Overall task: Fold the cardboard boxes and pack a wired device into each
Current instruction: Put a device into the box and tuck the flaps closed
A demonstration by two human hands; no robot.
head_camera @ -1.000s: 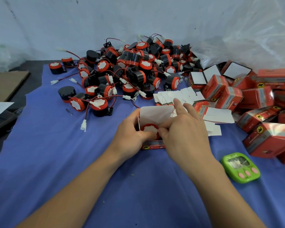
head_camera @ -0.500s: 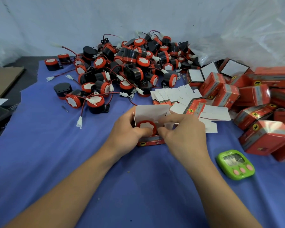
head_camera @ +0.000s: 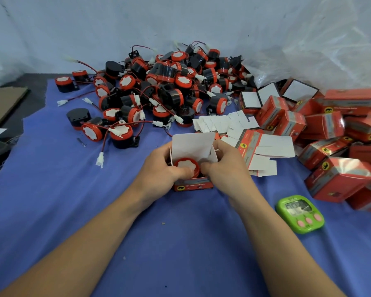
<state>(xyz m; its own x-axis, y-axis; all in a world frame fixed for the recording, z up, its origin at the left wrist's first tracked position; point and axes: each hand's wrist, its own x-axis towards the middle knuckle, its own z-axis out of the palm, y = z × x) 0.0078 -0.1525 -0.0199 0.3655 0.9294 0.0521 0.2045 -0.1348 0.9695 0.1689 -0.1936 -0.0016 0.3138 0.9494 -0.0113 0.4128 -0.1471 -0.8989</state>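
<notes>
Flanking device [head_camera: 186,166]: left hand [head_camera: 160,170], right hand [head_camera: 225,168]

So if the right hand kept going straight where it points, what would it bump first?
The right hand points forward-left and holds the open box. It would shove that box and its white flap first, then probably the device pile, though depth is unclear.

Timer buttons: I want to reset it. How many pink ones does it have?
3, in a row along the green timer's near edge: left button, middle, right.

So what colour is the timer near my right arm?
The timer is green with pink buttons, head view.
</notes>
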